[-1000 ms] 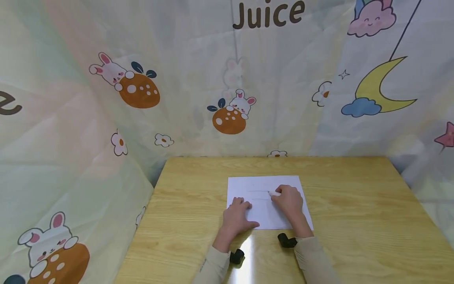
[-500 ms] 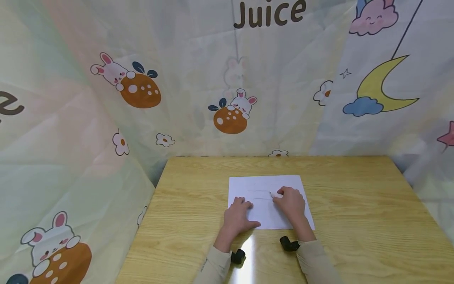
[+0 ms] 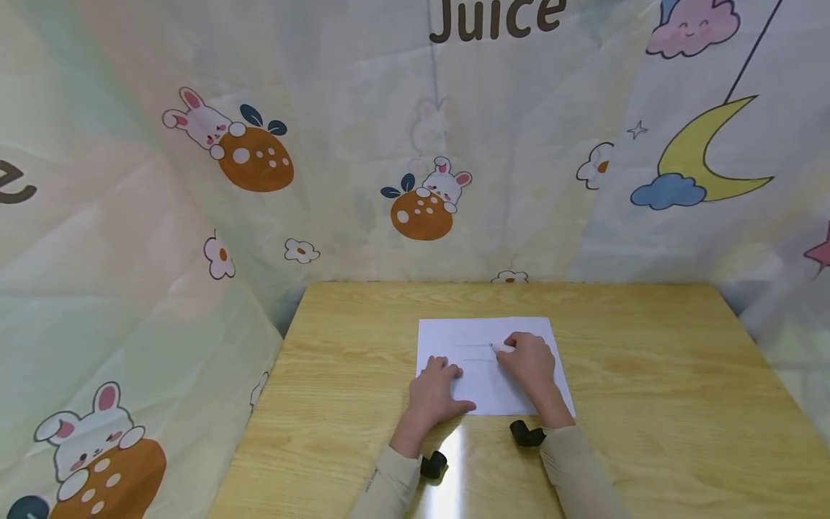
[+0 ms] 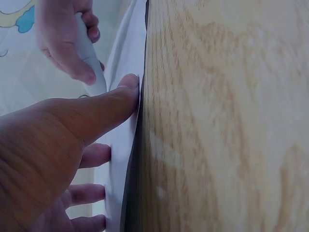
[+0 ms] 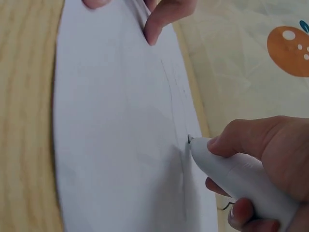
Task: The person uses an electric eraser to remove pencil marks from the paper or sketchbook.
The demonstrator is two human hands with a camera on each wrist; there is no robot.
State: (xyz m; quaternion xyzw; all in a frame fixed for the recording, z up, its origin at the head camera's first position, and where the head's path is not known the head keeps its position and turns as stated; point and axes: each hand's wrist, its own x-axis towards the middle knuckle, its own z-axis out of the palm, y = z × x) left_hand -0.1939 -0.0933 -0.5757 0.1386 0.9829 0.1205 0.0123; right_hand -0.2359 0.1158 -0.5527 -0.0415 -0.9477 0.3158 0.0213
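A white sheet of paper (image 3: 447, 333) lies on the table, with two thin roughly parallel lines across its middle. My left hand (image 3: 433, 398) rests on its left part with fingers spread; in the left wrist view the thumb (image 4: 108, 108) touches the near edge of the paper. My right hand (image 3: 532, 364) grips a thick, white pen-shaped tool (image 5: 236, 169) between thumb and fingers. Its small dark pointed tip is right at the paper, by the end of the farther line. In the right wrist view, fingertips of the left hand (image 5: 164, 19) press the sheet farther along.
The wooden table (image 3: 350, 375) extends around the paper on all sides. Behind it hangs a printed cloth (image 3: 337, 144) with rabbits and a moon. Black wrist camera mounts (image 3: 433, 465) show beside both beige sleeves (image 3: 580, 468).
The head view tilts slightly. Compared with half a second ago, my right hand has shifted the tool a little toward the sheet's far edge. My left hand stays in place on the paper.
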